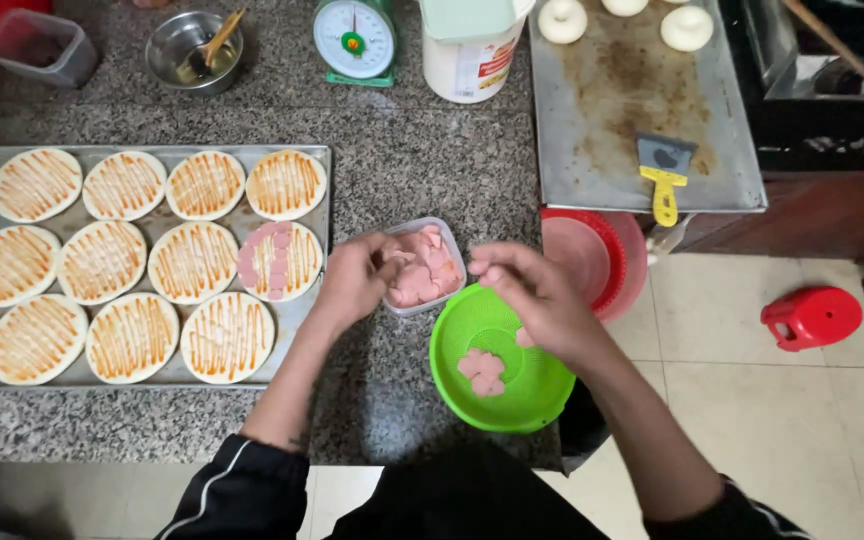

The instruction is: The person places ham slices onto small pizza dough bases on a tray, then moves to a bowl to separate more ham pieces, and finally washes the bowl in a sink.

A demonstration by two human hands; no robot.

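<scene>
Head: left hand (352,280) in clear sausage tub (422,265), right hand (532,295) over green basket (497,365)

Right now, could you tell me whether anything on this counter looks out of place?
Only one thing: the green colander overhangs the counter's front edge. A red stool also lies tipped on the floor. The sauced dough rounds sit in neat rows.

1. The dough rounds (102,262) are pale cream, striped with thin orange sauce lines.
2. The meat slices (419,268) are pink, in a clear tub (449,243).
3. The colander (497,385) is bright green.
4. The counter (422,170) is speckled grey granite.
5. The scraper (664,172) has a yellow handle.
6. The stool (810,317) is red.
7. The sleeves (242,490) are black with white piping.
</scene>
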